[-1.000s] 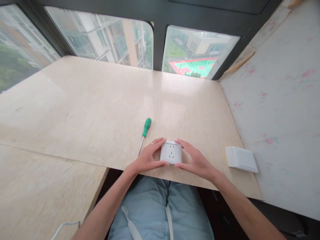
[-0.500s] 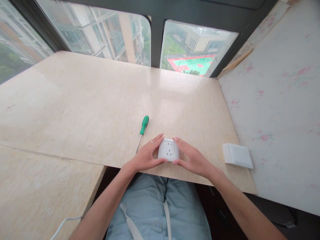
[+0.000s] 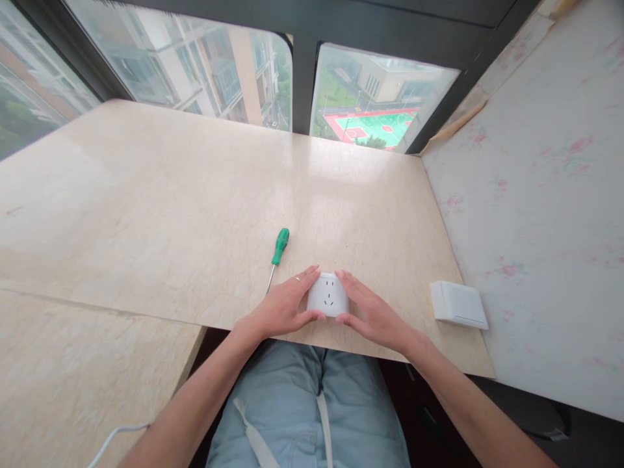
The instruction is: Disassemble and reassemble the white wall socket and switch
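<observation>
A white wall socket with a slotted front face sits near the front edge of the stone-patterned countertop. My left hand grips its left side, with fingertips at the upper corner and thumb at the lower one. On the opposite side my right hand holds it the same way. The underside of the socket is hidden. Just beyond my left hand lies a screwdriver with a green handle, its shaft pointing back toward me and its tip out of sight behind the hand.
To the right, a second white box-like fitting rests by the flowered wall. Dark-framed windows border the countertop's far side. A white cable runs over the lower left counter section. My lap is below the front edge.
The view has shifted very slightly. Both hands keep the same grip on the socket, and the screwdriver lies where it was.
</observation>
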Demonstrator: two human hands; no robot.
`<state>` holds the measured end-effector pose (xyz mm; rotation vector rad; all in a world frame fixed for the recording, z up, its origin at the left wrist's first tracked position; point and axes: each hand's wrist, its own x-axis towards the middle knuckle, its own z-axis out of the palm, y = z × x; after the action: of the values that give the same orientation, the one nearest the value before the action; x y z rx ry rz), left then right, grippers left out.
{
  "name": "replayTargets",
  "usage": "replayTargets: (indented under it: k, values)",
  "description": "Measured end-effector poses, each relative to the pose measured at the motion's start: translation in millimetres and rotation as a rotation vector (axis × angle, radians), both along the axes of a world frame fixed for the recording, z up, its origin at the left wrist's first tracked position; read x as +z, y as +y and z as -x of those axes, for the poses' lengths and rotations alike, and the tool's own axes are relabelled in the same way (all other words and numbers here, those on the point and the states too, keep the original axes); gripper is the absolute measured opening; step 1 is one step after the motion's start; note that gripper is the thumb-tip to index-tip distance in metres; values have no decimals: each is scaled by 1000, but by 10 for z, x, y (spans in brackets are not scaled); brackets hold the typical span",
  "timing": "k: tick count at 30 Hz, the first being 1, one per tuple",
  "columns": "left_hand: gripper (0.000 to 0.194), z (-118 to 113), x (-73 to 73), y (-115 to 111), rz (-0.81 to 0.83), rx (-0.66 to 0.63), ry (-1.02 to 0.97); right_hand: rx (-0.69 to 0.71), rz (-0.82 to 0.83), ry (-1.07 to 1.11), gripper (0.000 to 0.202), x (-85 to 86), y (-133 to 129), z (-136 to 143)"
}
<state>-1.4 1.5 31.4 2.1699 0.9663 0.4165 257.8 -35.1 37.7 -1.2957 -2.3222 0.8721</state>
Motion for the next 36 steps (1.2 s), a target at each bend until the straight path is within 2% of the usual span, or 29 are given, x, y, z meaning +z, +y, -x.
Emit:
replayTargets:
  k: [8, 12, 17, 24, 30, 36]
  values:
    - [90, 2, 77, 42, 91, 25, 0, -15, 71, 17, 90, 9, 72, -28]
    - [90, 2, 3, 19, 94, 56, -83, -89, 138, 91, 92, -19, 20, -9]
    - [103, 13, -100, -20, 95, 96, -128, -214, 233, 316, 101, -171, -137, 30]
    - [107, -38, -201, -96, -23, 164, -59, -273, 192, 420, 100, -346, -256, 45]
    - [108, -84, -232, -199, 30, 233, -230, -317, 186, 476, 102, -304, -316, 69]
    - [102, -350, -208, -381, 19, 242, -299, -496, 218, 611, 98, -274, -594, 97]
